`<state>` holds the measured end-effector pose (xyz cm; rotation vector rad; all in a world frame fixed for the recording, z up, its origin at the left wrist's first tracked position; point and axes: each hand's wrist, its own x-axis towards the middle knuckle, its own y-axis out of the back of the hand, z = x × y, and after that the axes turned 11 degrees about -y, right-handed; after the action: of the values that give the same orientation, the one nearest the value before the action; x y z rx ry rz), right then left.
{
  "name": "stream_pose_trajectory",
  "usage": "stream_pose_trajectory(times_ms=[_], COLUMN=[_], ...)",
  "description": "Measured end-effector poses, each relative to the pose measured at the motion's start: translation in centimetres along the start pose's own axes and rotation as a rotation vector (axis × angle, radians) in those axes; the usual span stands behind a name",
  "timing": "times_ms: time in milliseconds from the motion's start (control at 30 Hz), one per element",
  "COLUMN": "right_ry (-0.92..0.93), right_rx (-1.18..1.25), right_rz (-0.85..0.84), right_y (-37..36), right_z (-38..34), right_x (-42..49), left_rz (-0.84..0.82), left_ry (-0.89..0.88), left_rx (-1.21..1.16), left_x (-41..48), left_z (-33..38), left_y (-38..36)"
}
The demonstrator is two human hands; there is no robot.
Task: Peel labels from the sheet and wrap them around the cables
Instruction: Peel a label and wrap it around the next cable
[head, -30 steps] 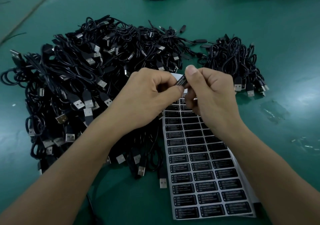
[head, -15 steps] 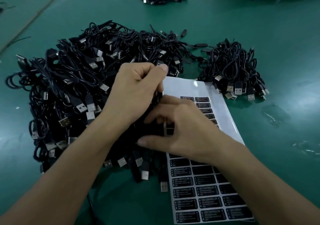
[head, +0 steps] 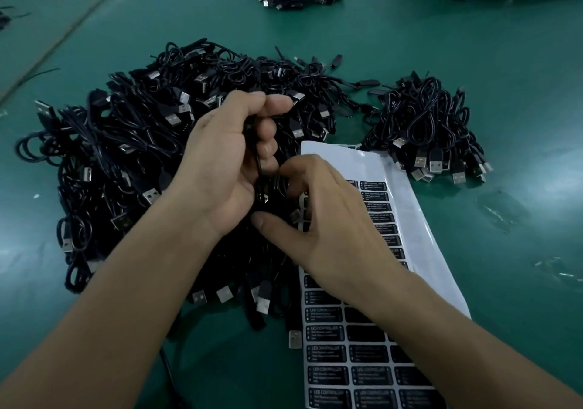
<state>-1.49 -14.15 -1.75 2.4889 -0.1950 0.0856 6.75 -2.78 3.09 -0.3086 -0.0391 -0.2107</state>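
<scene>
While the left hand (head: 220,162) grips a cable (head: 259,169) at frame centre over the pile (head: 126,143), the right hand (head: 331,219) curls onto the sheet (head: 413,213) of labels (head: 326,353), lower right. Whether it pinches one is unclear. Peeling seems in hand; wrapping will need the cable held steady.

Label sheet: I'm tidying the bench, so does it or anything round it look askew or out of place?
The sheet lies slanted, with the big cable pile overlapping its left edge. Shiny smears mark the mat to its right.
</scene>
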Motion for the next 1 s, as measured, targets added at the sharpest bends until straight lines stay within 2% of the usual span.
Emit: stream_pose_trajectory(times_ms=[133, 333, 400, 533, 633, 733, 1000], right_ry=[-0.041, -0.097, -0.116, -0.166, -0.209, -0.270, -0.431], right_rx=[-0.019, 0.320, 0.393, 0.342, 0.151, -0.026, -0.256], right_rz=[-0.040, -0.092, -0.030, 0.270, 0.487, 0.623, 0.552], right_y=[-0.2, 0.6, 1.6, 5.0, 8.2, 11.0, 12.7], right_z=[-0.2, -0.6, -0.5, 0.8, 1.9, 2.9, 4.4], right_x=[0.2, 0.3, 0.7, 2.5, 4.4, 6.4, 9.6], left_rz=[0.044, 0.128, 0.120, 0.156, 0.136, 0.110, -0.020], left_ry=[0.097, 0.119, 0.113, 0.078, 0.023, -0.088, -0.382], left_rx=[-0.153, -0.186, -0.177, -0.089, 0.067, 0.276, 0.945], left_x=[0.2, 0.3, 0.6, 0.6, 0.6, 0.6, 0.6], left_z=[0.0, 0.0, 0.1, 0.0, -0.2, -0.4, -1.5], left_y=[0.0, 0.3, 0.8, 1.2, 1.1, 1.1, 2.0])
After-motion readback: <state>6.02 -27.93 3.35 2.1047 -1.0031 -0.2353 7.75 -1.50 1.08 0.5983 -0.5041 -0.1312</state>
